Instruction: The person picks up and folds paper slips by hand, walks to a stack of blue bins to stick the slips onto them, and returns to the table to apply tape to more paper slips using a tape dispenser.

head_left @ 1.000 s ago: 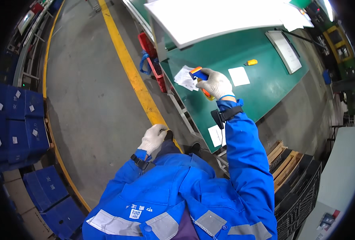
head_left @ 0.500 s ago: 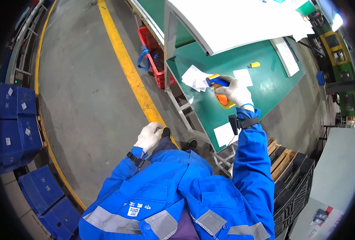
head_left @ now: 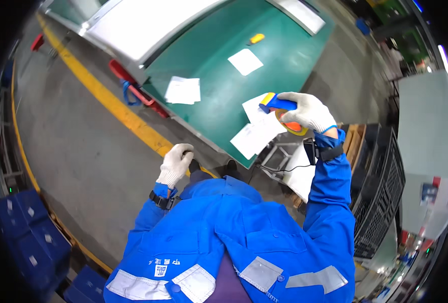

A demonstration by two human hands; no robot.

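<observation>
In my gloved right hand (head_left: 309, 112) is a tape dispenser (head_left: 280, 103) with a blue and yellow body and a wide yellow-orange tape roll. My fingers wrap round its blue part. It hovers over or just touches white paper sheets (head_left: 252, 140) at the near right corner of the green table (head_left: 209, 123); which of the two I cannot tell. My left hand (head_left: 174, 165), also in a white glove, hangs over the floor in front of me with its fingers curled in. Nothing shows in it.
A small pile of white papers (head_left: 182, 91), a single sheet (head_left: 245, 61) and a yellow utility knife (head_left: 257, 38) lie farther back on the table. A red basket (head_left: 151, 101) stands by its left edge. Black plastic crates (head_left: 380, 187) are at my right, blue boxes (head_left: 34, 237) at far left.
My view has turned right and the table has swung across it. The tape dispenser has moved from beside the paper pile to the sheets at the near corner. My left hand remains low.
</observation>
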